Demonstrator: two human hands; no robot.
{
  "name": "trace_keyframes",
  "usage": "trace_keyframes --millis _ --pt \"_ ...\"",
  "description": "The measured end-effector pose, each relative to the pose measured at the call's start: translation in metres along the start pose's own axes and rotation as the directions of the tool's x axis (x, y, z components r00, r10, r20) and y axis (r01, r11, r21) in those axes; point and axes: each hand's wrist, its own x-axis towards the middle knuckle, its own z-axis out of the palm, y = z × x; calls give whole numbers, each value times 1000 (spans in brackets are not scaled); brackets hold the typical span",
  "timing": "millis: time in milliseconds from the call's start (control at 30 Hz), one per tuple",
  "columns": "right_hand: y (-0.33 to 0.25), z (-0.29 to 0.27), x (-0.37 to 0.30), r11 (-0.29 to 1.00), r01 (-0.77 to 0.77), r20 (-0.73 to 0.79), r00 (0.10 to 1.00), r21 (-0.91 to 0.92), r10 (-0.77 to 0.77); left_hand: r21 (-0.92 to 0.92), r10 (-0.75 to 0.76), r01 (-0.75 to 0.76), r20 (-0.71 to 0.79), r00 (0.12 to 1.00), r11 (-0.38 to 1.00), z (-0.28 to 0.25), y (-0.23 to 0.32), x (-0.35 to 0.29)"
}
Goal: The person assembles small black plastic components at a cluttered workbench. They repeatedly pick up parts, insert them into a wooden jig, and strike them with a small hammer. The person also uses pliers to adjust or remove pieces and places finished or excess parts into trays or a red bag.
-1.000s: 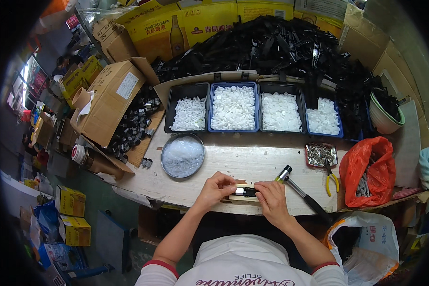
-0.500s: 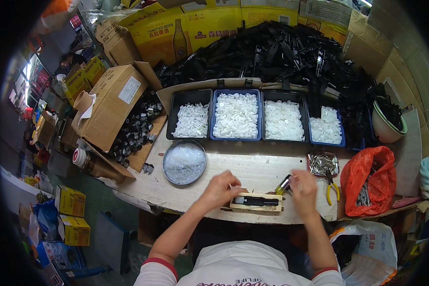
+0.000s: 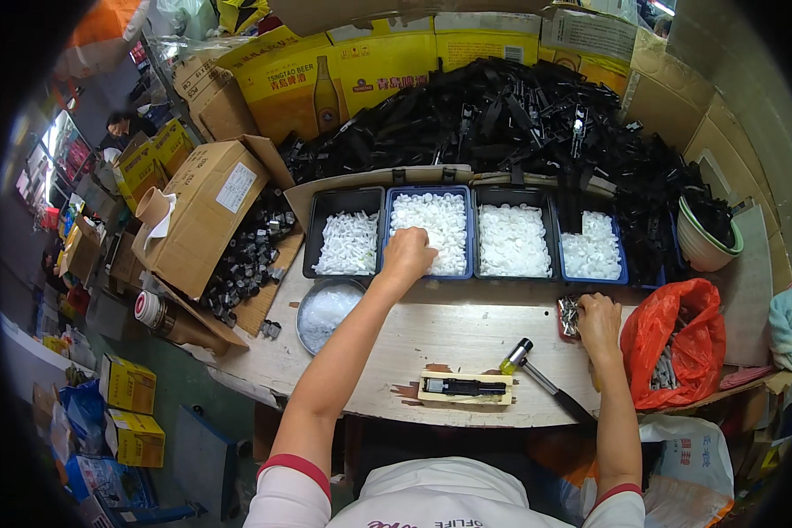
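My left hand (image 3: 408, 254) reaches over the near edge of the blue tray (image 3: 471, 231) of small white plastic parts (image 3: 429, 216). Its fingers are bent together among the parts; what they pinch is too small to make out. My right hand (image 3: 599, 322) is at a small red-edged tray (image 3: 564, 333) of metal pins (image 3: 569, 315), fingers curled down and their tips hidden. Between my forearms lies a pale wooden fixture (image 3: 505, 399) with a black part (image 3: 466, 386) set in it. A mallet (image 3: 541, 377) with a yellow and black head rests right of the fixture.
Black trays (image 3: 308, 255) and another blue tray (image 3: 623, 264) hold white parts. A round metal dish (image 3: 303, 339) stands left. Black parts (image 3: 502, 123) are heaped behind. A red bag (image 3: 669, 330) lies right, a cardboard box (image 3: 204, 211) with dark parts left.
My left hand has gone from the fixture up to the blue tray. My right hand has let go of the mallet, now lying on the table, and moved to the metal pins.
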Motion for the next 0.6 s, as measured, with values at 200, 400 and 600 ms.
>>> trace_keyframes --millis 200,400,600 --pt "1 -13 -3 993 -9 -102 995 115 21 -364 -84 81 8 996 928 -9 -15 3" --pt "6 -10 -7 996 24 -64 998 83 -19 -650 -126 139 67 990 747 -25 -12 -3" --pt "-1 -21 -11 969 113 -137 987 220 -84 -921 -129 329 308 943 208 -42 -3 -43"
